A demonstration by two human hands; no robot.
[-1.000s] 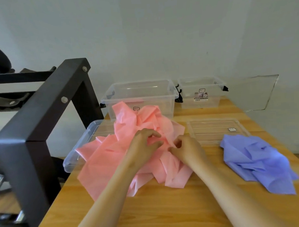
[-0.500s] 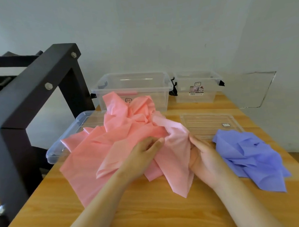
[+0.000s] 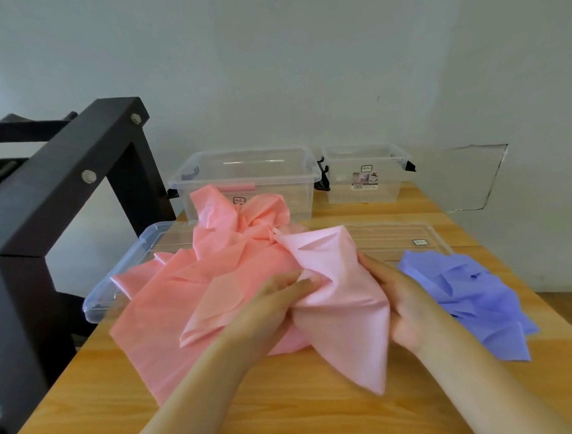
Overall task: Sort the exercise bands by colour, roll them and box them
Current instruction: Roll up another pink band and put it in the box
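A crumpled heap of salmon-pink bands [image 3: 196,286] lies on the wooden table [image 3: 286,413] in front of me. A paler pink band [image 3: 340,299] sits on its right side, pulled partly free. My left hand [image 3: 275,302] pinches that pale band at its left edge. My right hand [image 3: 403,307] holds the same band from the right, its fingers hidden under the cloth. A pile of purple bands [image 3: 471,297] lies at the right. Two clear boxes stand at the back: a large one [image 3: 247,182] with a pink roll inside, and a smaller one [image 3: 368,174].
Two clear lids lie flat on the table, one [image 3: 117,283] under the salmon heap at the left edge, one [image 3: 397,238] behind the purple pile. A black metal frame [image 3: 64,200] rises close at the left. A grey wall stands behind the boxes.
Both hands have drawn the paler pink band out of the salmon heap toward the right and spread it. My right hand has shifted right with it.
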